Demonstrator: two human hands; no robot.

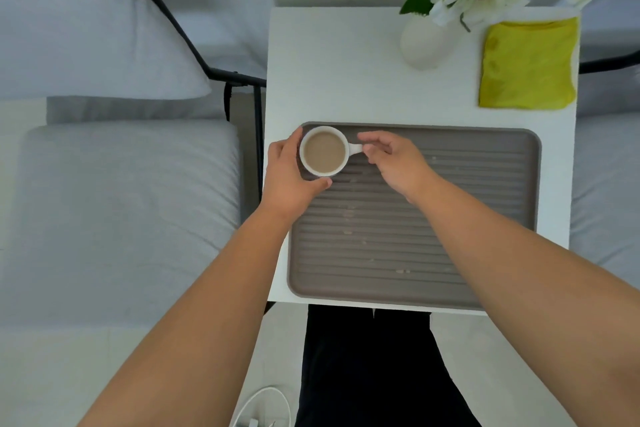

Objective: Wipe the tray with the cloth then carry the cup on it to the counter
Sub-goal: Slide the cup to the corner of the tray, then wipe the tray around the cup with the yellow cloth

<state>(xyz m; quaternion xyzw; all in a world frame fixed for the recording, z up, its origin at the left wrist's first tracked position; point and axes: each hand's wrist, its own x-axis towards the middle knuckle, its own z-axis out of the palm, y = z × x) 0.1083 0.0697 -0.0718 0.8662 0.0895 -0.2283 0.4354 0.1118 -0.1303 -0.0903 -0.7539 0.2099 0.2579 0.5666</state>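
White coffee cup (323, 153) is set on the far left corner of the ribbed grey tray (485, 191). Left hand (287, 177) is wrapped around its side; right hand (394, 163) is pinched on the handle. Both arms are extended. Yellow cloth (528, 64) is laid folded on the white bench (339, 80).

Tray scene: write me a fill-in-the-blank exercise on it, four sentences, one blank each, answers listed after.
1. The cup stands at the far-left corner of the grey ____.
2. The folded cloth lying on the white table is ____ in colour.
3. The left hand cradles the cup's side while the right hand pinches its ____.
4. Beside the cloth stands a white vase holding ____.

Missing words: tray; yellow; handle; flowers
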